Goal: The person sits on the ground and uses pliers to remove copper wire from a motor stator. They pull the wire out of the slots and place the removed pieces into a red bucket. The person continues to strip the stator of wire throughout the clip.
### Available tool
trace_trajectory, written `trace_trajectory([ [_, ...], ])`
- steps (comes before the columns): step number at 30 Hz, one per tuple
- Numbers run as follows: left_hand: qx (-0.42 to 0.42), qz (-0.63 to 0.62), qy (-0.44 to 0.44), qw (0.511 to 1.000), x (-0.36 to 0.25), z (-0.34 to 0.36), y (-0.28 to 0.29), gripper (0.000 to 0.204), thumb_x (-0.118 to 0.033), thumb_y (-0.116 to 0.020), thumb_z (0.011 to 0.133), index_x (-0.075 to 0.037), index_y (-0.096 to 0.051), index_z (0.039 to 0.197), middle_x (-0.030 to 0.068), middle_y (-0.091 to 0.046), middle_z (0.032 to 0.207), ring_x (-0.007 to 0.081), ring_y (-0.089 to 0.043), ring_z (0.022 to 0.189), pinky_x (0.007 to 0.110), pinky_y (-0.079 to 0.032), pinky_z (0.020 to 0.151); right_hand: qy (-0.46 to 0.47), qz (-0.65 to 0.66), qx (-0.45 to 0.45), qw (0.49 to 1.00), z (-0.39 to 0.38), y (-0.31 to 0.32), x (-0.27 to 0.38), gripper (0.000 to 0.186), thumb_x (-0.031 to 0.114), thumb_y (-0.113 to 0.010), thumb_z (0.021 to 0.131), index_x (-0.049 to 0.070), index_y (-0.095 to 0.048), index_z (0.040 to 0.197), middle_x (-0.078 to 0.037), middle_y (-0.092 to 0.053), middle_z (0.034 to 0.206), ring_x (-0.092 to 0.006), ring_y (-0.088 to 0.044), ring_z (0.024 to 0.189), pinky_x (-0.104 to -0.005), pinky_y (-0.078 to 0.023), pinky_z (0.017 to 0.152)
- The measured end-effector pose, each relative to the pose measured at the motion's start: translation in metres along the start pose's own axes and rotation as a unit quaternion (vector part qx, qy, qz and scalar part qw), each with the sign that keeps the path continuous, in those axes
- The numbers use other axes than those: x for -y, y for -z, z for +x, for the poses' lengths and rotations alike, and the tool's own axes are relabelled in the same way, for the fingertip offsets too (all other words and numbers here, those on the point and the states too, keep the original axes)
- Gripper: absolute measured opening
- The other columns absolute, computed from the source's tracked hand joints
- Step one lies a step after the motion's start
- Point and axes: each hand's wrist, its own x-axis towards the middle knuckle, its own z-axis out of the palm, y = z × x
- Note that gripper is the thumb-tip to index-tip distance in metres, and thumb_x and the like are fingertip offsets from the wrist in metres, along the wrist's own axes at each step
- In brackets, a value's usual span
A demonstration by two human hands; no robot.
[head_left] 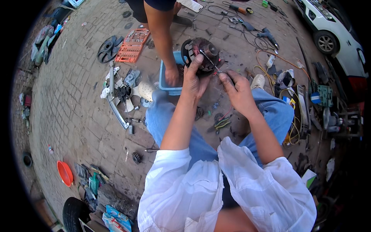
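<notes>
My left hand (193, 79) grips a round black part (195, 48) with a metal hub, like a piece of a motor, thumb pressed on its underside edge. My right hand (234, 87) is closed on a slim metal tool (212, 63), perhaps a screwdriver, whose shaft lies across the face of the part. Just beyond my left hand, a co-worker's hand (171, 75) reaches down into a blue plastic tub (164, 88); what it touches there is hidden. My knees in jeans are bent on either side below.
An orange tool case (125, 54), black fan (104, 52) and loose parts (127, 92) lie left on the pavers (69, 116). A red bowl (64, 173) is lower left. A power tool (270, 38), cables and assorted tools are at right, beside a white car (324, 27).
</notes>
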Motion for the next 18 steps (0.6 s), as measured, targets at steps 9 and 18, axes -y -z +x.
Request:
trace_trajectory([
  [9, 0.04, 0.029, 0.026, 0.998, -0.007, -0.002, 0.004, 0.043, -0.016, -0.066, 0.08, -0.002, -0.05, 0.117, 0.0098, -0.059, 0.108, 0.0243, -0.06, 0.101, 0.044, -0.05, 0.09, -0.015, -0.024, 0.057, 0.998, -0.005, 0.014, 0.006, 0.035, 0.03, -0.05, 0.095, -0.003, -0.057, 0.086, -0.016, -0.055, 0.07, -0.0241, -0.053, 0.064, -0.0353, -0.043, 0.063],
  [18, 0.023, 0.205, 0.072, 0.976, 0.013, -0.006, 0.018, 0.048, -0.007, -0.073, 0.073, -0.004, -0.053, 0.117, 0.0027, -0.059, 0.108, 0.0134, -0.055, 0.098, 0.03, -0.045, 0.088, -0.041, -0.077, 0.056, 0.995, -0.019, 0.027, -0.013, 0.035, 0.028, -0.05, 0.095, -0.005, -0.054, 0.085, -0.018, -0.053, 0.069, -0.0288, -0.051, 0.063, -0.0379, -0.042, 0.062],
])
